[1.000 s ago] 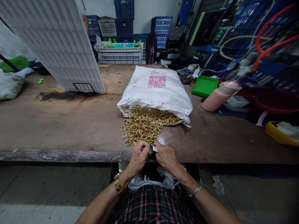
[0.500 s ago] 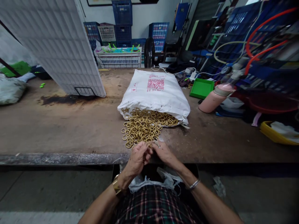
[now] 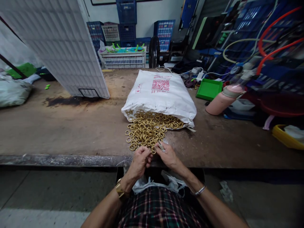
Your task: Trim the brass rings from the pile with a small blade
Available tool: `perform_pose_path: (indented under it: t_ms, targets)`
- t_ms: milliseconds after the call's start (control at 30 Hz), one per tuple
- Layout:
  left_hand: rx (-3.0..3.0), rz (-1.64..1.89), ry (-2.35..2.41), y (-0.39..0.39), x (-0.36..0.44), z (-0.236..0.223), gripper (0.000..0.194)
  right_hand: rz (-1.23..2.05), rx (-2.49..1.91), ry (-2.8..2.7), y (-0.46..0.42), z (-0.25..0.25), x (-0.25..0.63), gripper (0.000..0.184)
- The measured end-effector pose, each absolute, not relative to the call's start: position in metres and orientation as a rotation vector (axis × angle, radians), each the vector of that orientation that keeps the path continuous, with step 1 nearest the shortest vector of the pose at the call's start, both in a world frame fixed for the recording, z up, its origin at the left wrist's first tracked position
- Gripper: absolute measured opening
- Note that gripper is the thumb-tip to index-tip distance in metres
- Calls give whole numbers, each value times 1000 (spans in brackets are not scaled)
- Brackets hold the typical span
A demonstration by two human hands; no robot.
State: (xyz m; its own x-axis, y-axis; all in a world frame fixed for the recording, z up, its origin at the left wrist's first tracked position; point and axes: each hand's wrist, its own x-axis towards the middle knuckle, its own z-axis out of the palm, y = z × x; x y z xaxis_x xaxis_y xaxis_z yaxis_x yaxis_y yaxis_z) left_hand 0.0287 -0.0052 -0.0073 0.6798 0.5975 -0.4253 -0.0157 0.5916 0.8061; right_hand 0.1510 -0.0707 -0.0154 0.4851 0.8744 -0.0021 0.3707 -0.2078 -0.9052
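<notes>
Head view, left to right:

- A pale plastic bag (image 3: 14, 93) lies at the left end of the brown desk (image 3: 59, 129).
- A white ribbed panel (image 3: 64, 47) leans over a dark stain (image 3: 64, 101) on the desk.
- A white crate (image 3: 124, 60) with green and turquoise pieces stands beyond the desk's far edge.
- The left hand (image 3: 140, 160), with a gold-coloured band (image 3: 119, 188) at its wrist, is at the near edge. Its grip is narrow, thumb against the fingers; whether anything small is inside is hidden.
- Brass-coloured rings (image 3: 147, 133) lie in a loose heap just beyond both hands, reaching back into the open mouth of a white sack (image 3: 163, 99) printed in red.
- The right hand (image 3: 169, 158), with a silver-coloured bangle (image 3: 200, 190), has a narrow grip on a small pale strip (image 3: 161, 147), right beside the heap's near end.
- A green tray (image 3: 209, 89) sits right of the sack, near a tilted pink bottle (image 3: 217, 104).
- A yellow container (image 3: 282, 139) stands at the far right, with something white inside.
</notes>
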Motion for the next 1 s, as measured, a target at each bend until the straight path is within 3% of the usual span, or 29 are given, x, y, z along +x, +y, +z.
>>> perform_pose_path:
  t_ms: [233,400,633,833,1000]
  targets:
    - [1036,408,751,-7,28,-9,33,690,-1793,-1073,-71,-14,144,23]
    - [761,366,682,-4,28,-6,32,730,-1720,-1052,-70,-8,142,18]
    - [443,265,683,0,31,-7,18,853,-1643,-1052,-69,-5,143,19]
    - [301,194,724,1,35,-2,8,806,-1723,-951,-65,-13,146,22]
    - [260,182,714,2,36,0,10,609,-1850,-1061,-69,-15,151,25]
